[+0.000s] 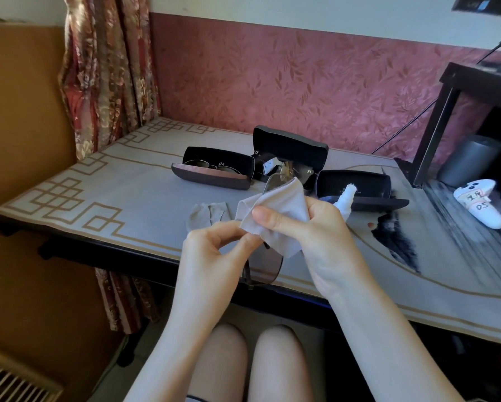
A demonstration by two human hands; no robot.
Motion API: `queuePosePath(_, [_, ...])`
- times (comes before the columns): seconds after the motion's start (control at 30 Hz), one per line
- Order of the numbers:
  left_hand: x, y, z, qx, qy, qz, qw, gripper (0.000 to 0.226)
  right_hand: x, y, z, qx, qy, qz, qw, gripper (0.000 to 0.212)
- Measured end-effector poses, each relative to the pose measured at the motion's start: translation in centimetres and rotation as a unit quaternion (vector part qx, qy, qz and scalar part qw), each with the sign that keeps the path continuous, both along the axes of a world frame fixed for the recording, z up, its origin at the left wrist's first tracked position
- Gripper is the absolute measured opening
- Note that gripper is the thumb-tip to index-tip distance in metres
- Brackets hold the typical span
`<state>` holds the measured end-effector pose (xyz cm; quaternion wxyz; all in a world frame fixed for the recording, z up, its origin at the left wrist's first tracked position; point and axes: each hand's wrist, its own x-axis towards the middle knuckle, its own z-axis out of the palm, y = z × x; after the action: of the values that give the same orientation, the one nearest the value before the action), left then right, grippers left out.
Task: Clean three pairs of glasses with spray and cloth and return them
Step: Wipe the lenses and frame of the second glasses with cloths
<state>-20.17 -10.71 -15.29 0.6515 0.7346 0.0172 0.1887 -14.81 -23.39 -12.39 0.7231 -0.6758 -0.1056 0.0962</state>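
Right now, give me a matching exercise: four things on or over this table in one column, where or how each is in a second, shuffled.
1 left case
2 spray bottle
3 cloth
4 white controller

A pinched in the right hand
B at the right end of the table
C holds glasses
D in front of the right case

Pairs: 1-C, 2-D, 3-A, 4-B
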Motion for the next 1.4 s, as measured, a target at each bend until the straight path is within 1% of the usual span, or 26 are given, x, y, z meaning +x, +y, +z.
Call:
queuePosePath(0.07, [0.0, 0.0, 0.1, 0.002, 0.002, -0.009, 1.0, 0.017, 0.1, -0.1, 0.1, 0.005, 0.001, -0.002, 1.0, 0.01])
queuePosePath(0.23, [0.2, 0.2, 0.1, 0.002, -0.005, -0.017, 1.0, 0.012, 0.6, 0.0, 0.9, 0.026, -0.008, -0.017, 0.999, 0.012])
queuePosePath(0.37, [0.0, 0.3, 0.1, 0.01, -0.011, -0.011, 1.0, 0.013, 1.1, 0.0, 1.3, 0.04, -0.026, -0.052, 0.998, 0.024])
queuePosePath(0.5, [-0.1, 0.3, -0.2, 0.008, -0.009, -0.002, 1.0, 0.012, 1.4, 0.1, 0.8, 0.009, -0.061, -0.071, 0.996, 0.035])
queuePosePath(0.6, [0.0, 0.3, -0.2, 0.008, -0.009, 0.009, 1.0, 0.014, 1.5, -0.3, 0.5, 0.013, -0.058, -0.069, 0.996, 0.031])
queuePosePath(0.7, [-0.1, 0.2, -0.3, 0.004, -0.007, 0.014, 1.0, 0.015, 1.4, -0.7, 0.5, -0.005, -0.066, -0.066, 0.996, 0.023])
queuePosePath(0.87, [-0.2, -0.1, -0.1, -0.007, -0.006, 0.007, 1.0, 0.013, 1.4, -1.1, 0.9, 0.016, -0.053, -0.102, 0.993, 0.02])
queuePosePath(1.03, [-0.3, -0.2, -0.1, -0.008, -0.021, 0.018, 1.0, 0.016, 1.0, -0.9, 0.6, -0.004, -0.069, -0.134, 0.988, 0.039])
queuePosePath(1.13, [-0.2, -0.2, -0.3, -0.013, -0.02, 0.025, 0.999, 0.013, 1.0, -0.8, 0.0, -0.023, -0.076, -0.144, 0.986, 0.042])
queuePosePath(1.23, [-0.1, -0.3, -0.4, -0.028, -0.016, 0.035, 0.999, 0.013, 1.0, -0.9, -0.9, -0.025, -0.075, -0.143, 0.986, 0.049])
queuePosePath(1.3, [0.0, -0.3, -0.4, -0.032, -0.015, 0.04, 0.999, 0.013, 0.8, -1.0, -1.5, -0.031, -0.073, -0.138, 0.987, 0.045])
queuePosePath(1.4, [0.0, -0.3, -0.4, -0.042, -0.014, 0.043, 0.998, 0.015, 0.6, -1.2, -1.8, -0.035, -0.074, -0.121, 0.989, 0.029])
